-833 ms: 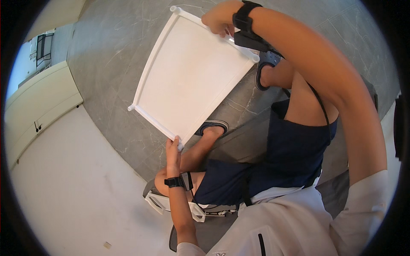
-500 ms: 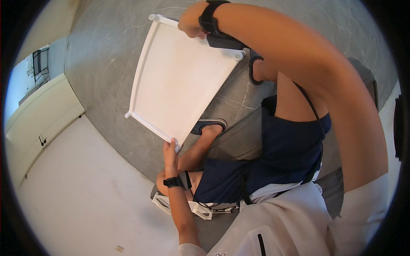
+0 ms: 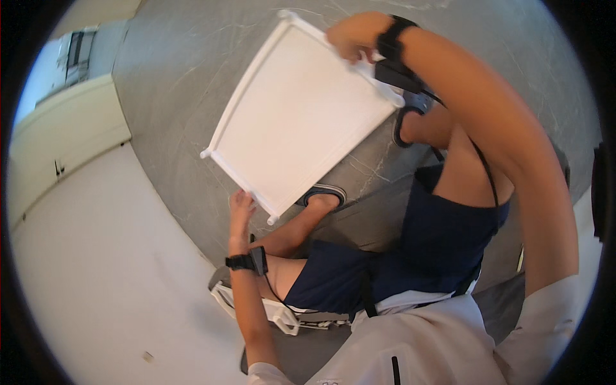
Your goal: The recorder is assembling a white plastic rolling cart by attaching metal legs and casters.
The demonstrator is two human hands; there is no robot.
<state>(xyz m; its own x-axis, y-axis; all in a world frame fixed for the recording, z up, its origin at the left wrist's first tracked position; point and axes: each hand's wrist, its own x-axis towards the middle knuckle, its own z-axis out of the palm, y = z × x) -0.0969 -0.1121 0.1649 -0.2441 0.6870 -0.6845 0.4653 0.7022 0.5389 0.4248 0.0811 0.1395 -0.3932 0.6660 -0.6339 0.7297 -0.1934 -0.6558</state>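
Observation:
A white shelf panel (image 3: 301,109) with raised rims and short round posts at its corners is held tilted in front of me. My right hand (image 3: 356,38) grips its far edge, fingers curled over the rim. At the near edge my left hand (image 3: 241,208) holds the rim with its fingertips, a little left of the near corner post (image 3: 273,220). Part of the left fingers is hidden by the rim. Both wrists carry black straps with small black boxes.
Below the panel lies a grey marbled floor (image 3: 167,77), where my shod feet (image 3: 327,194) rest. White frame parts (image 3: 282,317) lie beside my left leg, with small metal pieces next to them. A white wall (image 3: 96,256) and a pale door (image 3: 70,141) stand at the left.
The panel has swung to the right and turned slightly clockwise, my right hand moving with it. My left hand has shifted from the near corner leftward along the rim.

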